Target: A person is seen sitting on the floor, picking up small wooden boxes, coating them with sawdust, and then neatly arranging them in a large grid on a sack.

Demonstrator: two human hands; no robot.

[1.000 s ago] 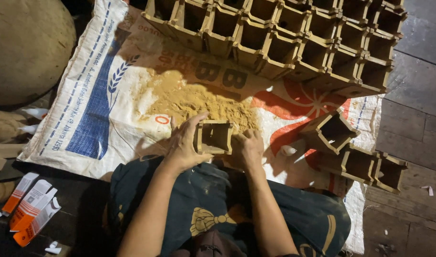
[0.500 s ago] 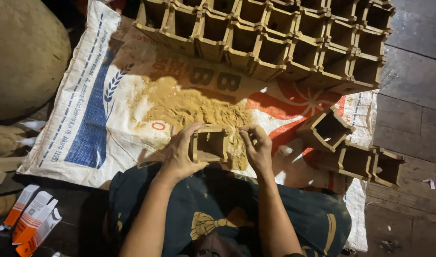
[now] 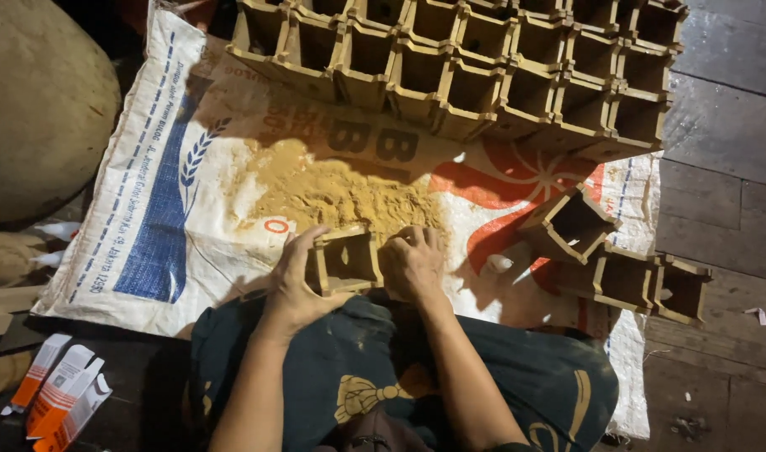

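Observation:
A small square open-topped box of tan cardboard-like material rests at the near edge of a pile of yellowish sandy powder. My left hand grips the box's left wall. My right hand is curled against its right wall, fingers bent into the powder. Both hands sit just in front of my lap, which is covered in dark blue cloth.
A white woven sack with blue and red print lies spread under the powder. Several similar boxes stand in rows at the back, three more at the right. A large tan sack lies at left, small orange-white cartons at bottom left.
The view has shifted slightly. My hands stay on the box, and my right hand's fingers have curled tighter beside it at the powder's edge.

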